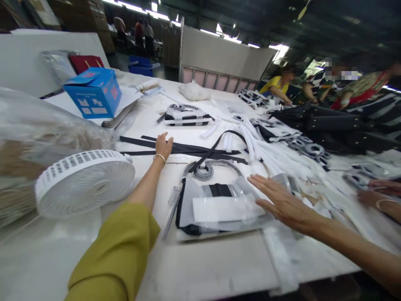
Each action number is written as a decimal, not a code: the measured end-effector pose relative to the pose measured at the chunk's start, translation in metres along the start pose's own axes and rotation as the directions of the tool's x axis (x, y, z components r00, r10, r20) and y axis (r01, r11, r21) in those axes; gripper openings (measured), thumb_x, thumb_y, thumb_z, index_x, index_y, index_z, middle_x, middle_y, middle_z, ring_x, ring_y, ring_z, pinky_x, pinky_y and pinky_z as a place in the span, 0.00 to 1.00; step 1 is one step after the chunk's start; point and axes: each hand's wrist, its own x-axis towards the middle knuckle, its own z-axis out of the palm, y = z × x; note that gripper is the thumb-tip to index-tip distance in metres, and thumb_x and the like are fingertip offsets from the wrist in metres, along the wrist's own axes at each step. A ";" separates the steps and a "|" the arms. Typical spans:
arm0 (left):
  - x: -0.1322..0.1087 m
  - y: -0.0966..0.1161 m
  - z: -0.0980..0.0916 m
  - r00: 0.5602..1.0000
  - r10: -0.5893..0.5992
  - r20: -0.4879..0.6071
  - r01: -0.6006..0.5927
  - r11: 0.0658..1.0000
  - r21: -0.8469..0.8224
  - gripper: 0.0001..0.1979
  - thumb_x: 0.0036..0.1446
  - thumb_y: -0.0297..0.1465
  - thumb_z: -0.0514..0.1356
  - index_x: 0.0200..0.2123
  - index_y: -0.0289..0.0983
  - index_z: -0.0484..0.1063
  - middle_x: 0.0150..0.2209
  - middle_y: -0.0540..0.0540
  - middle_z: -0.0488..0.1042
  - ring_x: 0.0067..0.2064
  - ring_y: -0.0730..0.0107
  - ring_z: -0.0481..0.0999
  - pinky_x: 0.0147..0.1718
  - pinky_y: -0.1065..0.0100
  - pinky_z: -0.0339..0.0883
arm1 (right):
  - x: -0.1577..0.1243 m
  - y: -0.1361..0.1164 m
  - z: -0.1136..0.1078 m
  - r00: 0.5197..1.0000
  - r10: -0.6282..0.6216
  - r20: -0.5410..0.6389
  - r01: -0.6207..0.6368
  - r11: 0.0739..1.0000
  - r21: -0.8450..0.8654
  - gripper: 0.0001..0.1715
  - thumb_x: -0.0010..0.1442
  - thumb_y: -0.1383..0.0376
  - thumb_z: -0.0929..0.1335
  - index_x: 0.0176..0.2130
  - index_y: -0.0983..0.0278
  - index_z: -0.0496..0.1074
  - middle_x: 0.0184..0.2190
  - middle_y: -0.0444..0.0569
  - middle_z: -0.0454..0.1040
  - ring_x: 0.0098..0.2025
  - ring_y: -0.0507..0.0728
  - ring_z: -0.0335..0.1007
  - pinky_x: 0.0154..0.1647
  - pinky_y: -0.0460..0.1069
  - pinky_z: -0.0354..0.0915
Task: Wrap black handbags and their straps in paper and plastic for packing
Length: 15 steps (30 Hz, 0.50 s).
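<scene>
My left hand (163, 145) reaches forward over several flat black straps (138, 143), with its fingers apart and nothing seen in them. Whether the fingertips touch a strap I cannot tell. My right hand (278, 202) is stretched out flat at the right side of a bag (184, 209), its fingers extended and holding nothing. Clear plastic and a white sheet (227, 209) cover the front of this grey-and-black bag. On its top lies a coiled handle wrapped in grey (204, 171). One black strap curves up from the coil.
To the left are a white fan (86, 184), a blue box (94, 92) and a large plastic sack (46, 146). Another wrapped bag (188, 115) lies farther back. White strips (266, 154) spread to the right, near a co-worker's blurred hands (379, 196). More people work behind.
</scene>
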 end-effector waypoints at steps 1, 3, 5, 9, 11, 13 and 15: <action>-0.015 0.005 -0.010 0.999 0.018 0.027 -0.018 1.000 -0.004 0.22 0.62 0.34 0.53 0.57 0.32 0.65 0.62 0.35 0.65 0.68 0.53 0.54 0.67 0.49 0.45 | -0.024 -0.005 0.008 0.999 0.040 -0.015 -0.039 0.999 0.017 0.35 0.69 0.54 0.60 0.70 0.56 0.48 0.67 0.53 0.58 0.68 0.63 0.53 0.66 0.64 0.55; -0.051 0.014 -0.029 0.993 0.063 0.100 -0.062 0.998 -0.012 0.22 0.63 0.37 0.52 0.57 0.34 0.66 0.61 0.37 0.66 0.68 0.54 0.55 0.66 0.50 0.47 | -0.057 -0.016 0.025 0.994 0.095 -0.057 -0.093 0.995 0.036 0.36 0.69 0.53 0.60 0.70 0.56 0.46 0.68 0.53 0.56 0.69 0.63 0.51 0.67 0.64 0.53; -0.095 0.021 -0.046 0.978 0.093 0.185 -0.092 0.996 -0.014 0.24 0.64 0.41 0.51 0.58 0.35 0.65 0.62 0.38 0.66 0.67 0.55 0.56 0.66 0.50 0.48 | -0.073 -0.028 0.040 0.988 0.114 -0.103 -0.111 0.993 0.033 0.36 0.69 0.53 0.59 0.70 0.58 0.46 0.69 0.54 0.54 0.70 0.64 0.48 0.67 0.66 0.50; -0.183 0.030 -0.072 0.948 0.068 0.310 -0.076 0.997 0.016 0.32 0.64 0.47 0.47 0.62 0.31 0.59 0.67 0.34 0.58 0.69 0.53 0.52 0.67 0.50 0.45 | -0.077 -0.046 0.066 0.977 0.121 -0.174 -0.124 0.992 -0.009 0.35 0.68 0.53 0.60 0.68 0.64 0.53 0.69 0.57 0.53 0.71 0.65 0.43 0.68 0.67 0.47; -0.219 0.034 -0.077 0.931 0.039 0.362 -0.055 0.998 0.034 0.35 0.62 0.49 0.48 0.63 0.30 0.58 0.67 0.33 0.56 0.70 0.52 0.50 0.67 0.50 0.44 | -0.075 -0.050 0.076 0.967 0.141 -0.213 -0.146 0.989 -0.009 0.35 0.67 0.53 0.62 0.67 0.66 0.56 0.69 0.60 0.53 0.71 0.66 0.44 0.67 0.66 0.48; -0.244 0.040 -0.076 0.911 0.015 0.413 -0.035 0.998 0.042 0.35 0.61 0.49 0.49 0.63 0.30 0.59 0.66 0.33 0.58 0.68 0.50 0.55 0.66 0.51 0.48 | -0.073 -0.051 0.084 0.957 0.156 -0.247 -0.155 0.988 0.024 0.35 0.66 0.54 0.64 0.66 0.68 0.58 0.68 0.62 0.54 0.70 0.67 0.45 0.67 0.65 0.51; -0.259 0.047 -0.074 0.897 0.005 0.442 -0.023 0.999 0.035 0.34 0.62 0.47 0.47 0.63 0.30 0.60 0.65 0.33 0.61 0.66 0.51 0.60 0.64 0.51 0.52 | -0.072 -0.052 0.089 0.947 0.165 -0.274 -0.148 0.985 0.084 0.34 0.65 0.55 0.64 0.65 0.68 0.60 0.66 0.62 0.57 0.68 0.67 0.49 0.66 0.63 0.54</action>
